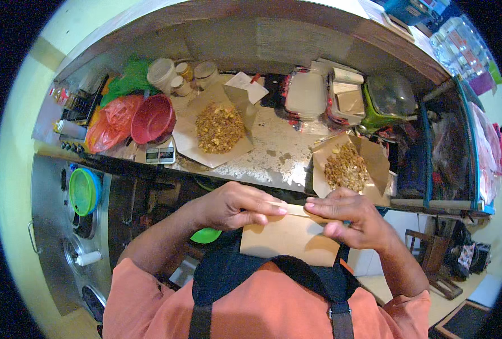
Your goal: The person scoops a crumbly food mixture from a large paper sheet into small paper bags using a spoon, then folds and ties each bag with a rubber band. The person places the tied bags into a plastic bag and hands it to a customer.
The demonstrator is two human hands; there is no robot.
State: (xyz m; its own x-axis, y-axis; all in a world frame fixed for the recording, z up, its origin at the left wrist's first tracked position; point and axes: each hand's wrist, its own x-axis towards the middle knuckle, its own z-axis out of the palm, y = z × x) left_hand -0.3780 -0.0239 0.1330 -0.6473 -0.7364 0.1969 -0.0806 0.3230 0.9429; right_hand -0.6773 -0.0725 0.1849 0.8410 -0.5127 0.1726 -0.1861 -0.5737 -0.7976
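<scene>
Close to my chest, a brown paper bag hangs between both hands, its upper edge folded over. My left hand pinches the left part of that edge between thumb and fingers. The right part of the fold is held by my right hand, fingers on top and thumb below. Beyond my right hand, a heap of brown crumbly food with paler flakes lies on brown paper. A larger heap of similar food rests on another brown sheet farther left.
A digital scale, a red plastic bowl and an orange plastic bag are at the left of the metal worktop. Lidded jars stand behind. Packs of flat paper and a green-rimmed container lie back right.
</scene>
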